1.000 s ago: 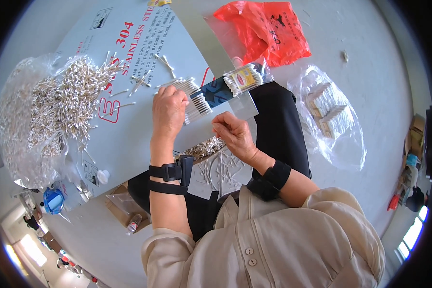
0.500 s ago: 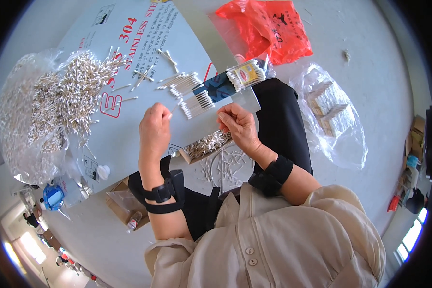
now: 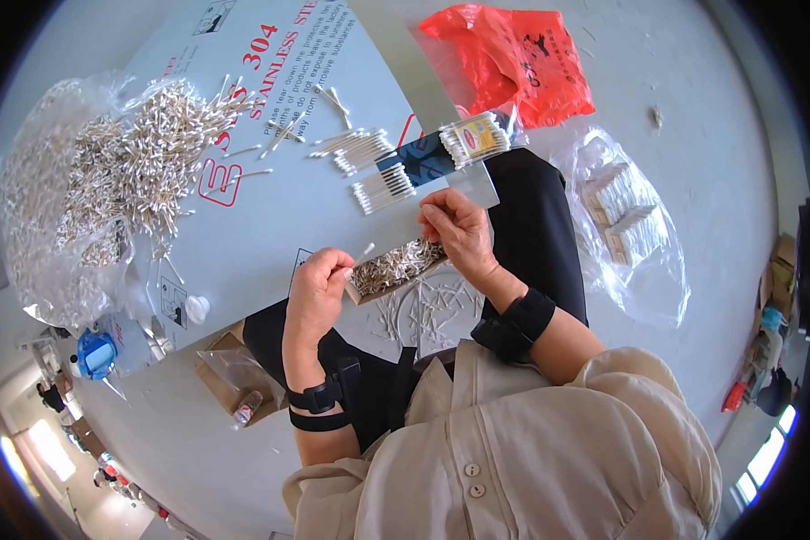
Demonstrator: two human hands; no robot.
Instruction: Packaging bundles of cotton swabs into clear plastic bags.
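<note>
My left hand (image 3: 319,290) is closed in a pinch at the left end of an open box of cotton swabs (image 3: 398,267). From its fingertips a single cotton swab (image 3: 366,252) sticks up. My right hand (image 3: 463,236) hovers at the box's other end with thumb and fingers pressed together; what they hold, if anything, is hidden. Beyond the hands, a row of swabs (image 3: 382,189) lies side by side on a dark strip (image 3: 423,160). A second row (image 3: 363,150) lies just behind it, less even. At the strip's right end sits a bundle of swabs with a yellow label (image 3: 477,139).
A large clear bag (image 3: 40,207) spills a heap of swabs (image 3: 148,153) on the table sheet (image 3: 270,211). Loose swabs (image 3: 337,106) lie about. A red plastic bag (image 3: 513,67) is at the far right, a clear bag of white bundles (image 3: 623,216) nearer. Scattered swabs (image 3: 423,310) lie below the box.
My left hand has come down and toward me, from beside the swab row to the box's left end, with the swab. My right hand has shifted slightly right. The view has tilted slightly.
</note>
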